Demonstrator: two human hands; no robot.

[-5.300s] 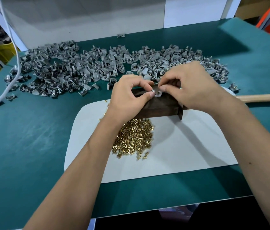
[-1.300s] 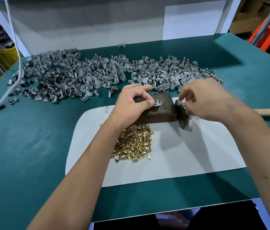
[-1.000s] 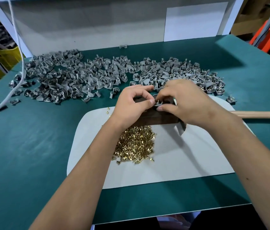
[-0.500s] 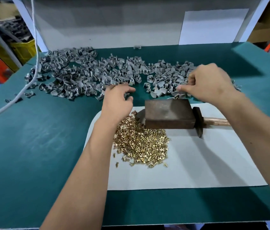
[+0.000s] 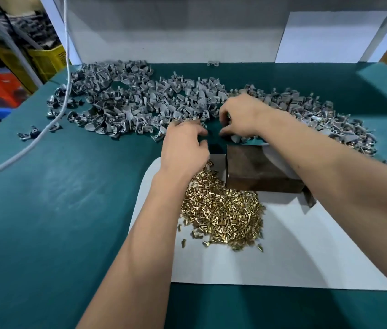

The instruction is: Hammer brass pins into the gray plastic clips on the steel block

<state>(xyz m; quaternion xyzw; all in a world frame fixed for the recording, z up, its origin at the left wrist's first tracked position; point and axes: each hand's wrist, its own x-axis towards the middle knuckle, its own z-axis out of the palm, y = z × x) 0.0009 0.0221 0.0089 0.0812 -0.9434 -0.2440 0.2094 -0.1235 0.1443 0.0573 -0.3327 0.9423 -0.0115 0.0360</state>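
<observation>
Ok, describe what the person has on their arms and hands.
Nothing shows: both forearms are bare up to the frame edge, no sleeves in view. The left hand and right hand wear no gloves, and no rings, watch or bands are visible.

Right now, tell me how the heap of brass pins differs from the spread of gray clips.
The brass pins are shiny gold; the gray clips are dull. The pins form one tight heap on the white mat beside the steel block; the clips sprawl across the green table beyond it. Both are loose piles of many small parts.
</observation>
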